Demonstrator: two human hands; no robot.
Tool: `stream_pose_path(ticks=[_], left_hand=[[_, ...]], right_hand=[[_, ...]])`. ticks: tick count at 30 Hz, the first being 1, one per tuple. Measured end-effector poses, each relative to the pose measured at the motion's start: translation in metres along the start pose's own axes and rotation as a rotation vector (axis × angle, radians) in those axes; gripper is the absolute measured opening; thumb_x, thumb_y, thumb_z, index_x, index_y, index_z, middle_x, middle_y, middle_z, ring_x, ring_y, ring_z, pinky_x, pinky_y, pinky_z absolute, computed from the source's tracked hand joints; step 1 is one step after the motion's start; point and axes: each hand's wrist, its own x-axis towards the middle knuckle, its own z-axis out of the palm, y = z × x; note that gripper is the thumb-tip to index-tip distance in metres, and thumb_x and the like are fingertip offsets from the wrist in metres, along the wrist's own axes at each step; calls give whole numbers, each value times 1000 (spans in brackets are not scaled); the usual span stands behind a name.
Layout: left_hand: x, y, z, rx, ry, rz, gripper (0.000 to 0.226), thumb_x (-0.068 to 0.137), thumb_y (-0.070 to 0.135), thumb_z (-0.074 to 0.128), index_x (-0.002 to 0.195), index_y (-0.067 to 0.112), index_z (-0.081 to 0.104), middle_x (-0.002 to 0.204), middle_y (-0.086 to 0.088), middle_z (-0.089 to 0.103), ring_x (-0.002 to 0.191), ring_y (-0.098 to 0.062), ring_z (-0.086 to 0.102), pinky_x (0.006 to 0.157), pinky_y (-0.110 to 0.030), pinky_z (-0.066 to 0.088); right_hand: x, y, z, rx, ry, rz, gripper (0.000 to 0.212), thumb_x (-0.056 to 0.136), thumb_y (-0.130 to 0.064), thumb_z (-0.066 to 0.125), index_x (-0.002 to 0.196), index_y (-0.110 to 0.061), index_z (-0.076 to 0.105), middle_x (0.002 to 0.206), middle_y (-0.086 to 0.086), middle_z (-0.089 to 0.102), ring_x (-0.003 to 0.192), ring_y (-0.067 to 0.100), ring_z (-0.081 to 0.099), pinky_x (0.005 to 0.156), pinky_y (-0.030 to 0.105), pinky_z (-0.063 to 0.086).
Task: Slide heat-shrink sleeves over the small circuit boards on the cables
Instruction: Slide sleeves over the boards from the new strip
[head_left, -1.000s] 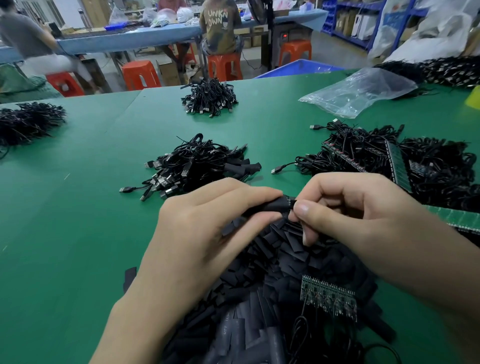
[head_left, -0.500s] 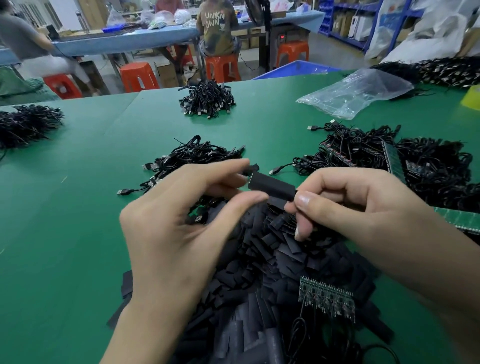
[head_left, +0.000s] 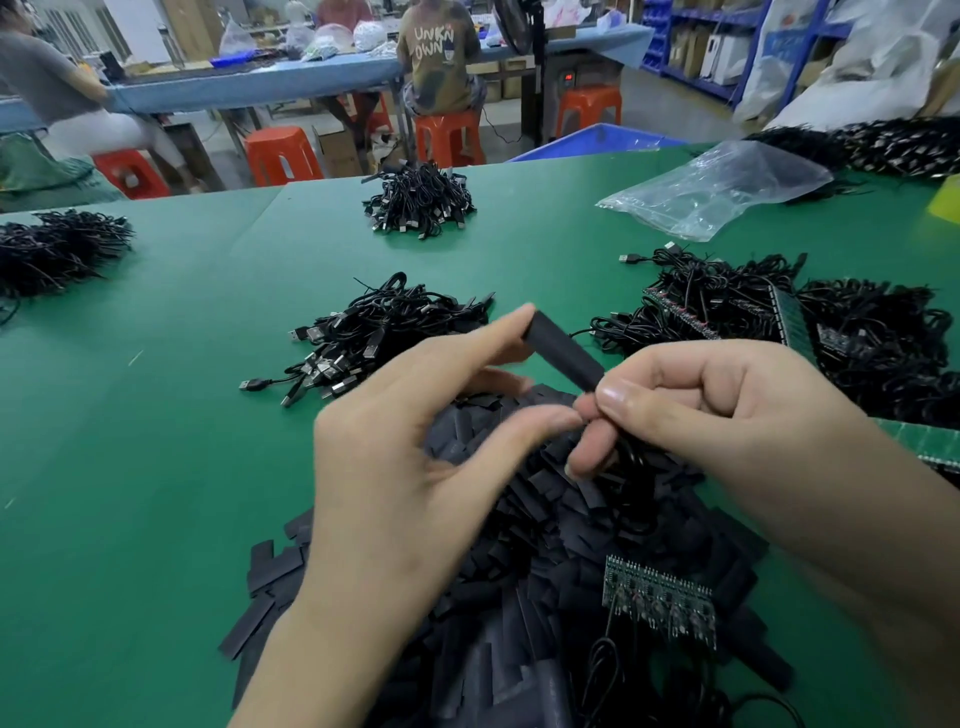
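1. Head view looks down on a green desk (head_left: 156, 441); the two hands meet close together above its near middle, over a heap of loose sleeves (head_left: 519, 545) cut flat and black.
2. The right hand (head_left: 737, 415) is curled; its thumb and forefinger pinch the near end of one black heat-shrink sleeve (head_left: 563, 353).
3. That sleeve is lifted clear of the heap; it slants up and away to the left from the pinch.
4. The left hand (head_left: 410, 467) is spread, fingers nearly straight; its forefinger tip touches the sleeve's far end, and its thumb reaches across to the right hand's fingers.
5. Whether a board sits inside the held sleeve cannot be told; the tube hides its inside.
6. A strip of circuit boards (head_left: 660, 603) lies on the heap's near right side; thin black wires trail from it toward the viewer.
7. Just beyond the hands lies a cable pile (head_left: 384, 332) with USB plugs showing; a smaller far pile (head_left: 421, 200) sits near the desk's far edge; a left pile (head_left: 57, 249) lies at the left edge.
8. At the right a large tangle of cables (head_left: 857, 338) spreads out; a green board panel (head_left: 789, 322) lies among it.
9. A clear plastic bag (head_left: 717, 187) lies crumpled at the far right.
10. Beyond the desk stand orange stools (head_left: 283, 153); people sit at a blue table (head_left: 249, 88).
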Motion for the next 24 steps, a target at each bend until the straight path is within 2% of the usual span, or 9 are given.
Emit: stream_pose_path(ticks=[2,4,7,11,13,15,17,21,24], left_hand=[[-2,6,9,-232,-78,-183,73,80,42,80,145,24,55,120,15,72,105,-7,72,94,-19,53],[-6,10,15,-467,-251,-369,74,81,45,71,149,25,49,123,16,72,113,-4,69,98,-20,51],[-12,7,24,-457,-506,-357,30,93,35,67,122,28,67,106,17,74,100,4,65,90,-13,47],[-13,12,27,-508,-509,-382,6,91,22,75,87,23,70,75,7,65,71,-2,56,71,-15,44],[-14,14,27,-541,-517,-409,15,93,24,74,88,11,71,79,-13,68,75,-14,58,68,-35,49],[-14,17,26,-582,-523,-448,22,93,25,71,95,2,69,92,-30,69,77,-37,62,78,-60,49],[-12,14,24,-478,-476,-437,20,95,25,71,95,5,68,91,-25,71,80,-44,65,80,-58,51],[-2,-12,10,-20,-347,-317,15,92,35,67,85,22,66,72,0,64,61,-6,53,61,-24,45],[18,-36,5,294,-278,-269,13,92,38,65,85,27,68,68,12,65,63,-6,60,62,-28,48]], right_hand=[[0,0,3,108,57,-12,20,80,-32,65,81,-17,79,76,8,78,70,17,76,64,17,56],[1,2,5,202,131,-12,21,78,-30,66,82,-13,78,75,11,78,65,20,75,57,21,58],[1,2,5,229,214,-65,19,80,-30,67,82,-14,78,81,10,79,68,26,76,59,25,60],[1,2,4,61,300,-179,12,88,-23,72,79,-19,79,83,0,80,78,19,77,68,19,59],[1,3,2,-85,348,-227,14,93,-26,72,82,-24,80,84,-6,79,80,12,76,74,25,61],[1,4,-1,-206,375,-220,14,94,-37,70,86,-30,79,85,-11,78,81,10,74,76,38,62],[1,5,-7,-320,391,-187,14,93,-46,68,90,-36,77,87,-19,76,83,3,71,76,36,57],[0,-1,-22,-355,492,-190,11,85,-42,69,88,-33,75,85,-19,75,83,2,70,82,38,57],[-4,-6,-28,-372,488,-210,13,84,-42,71,78,-31,74,78,-16,74,70,2,66,72,34,55]])
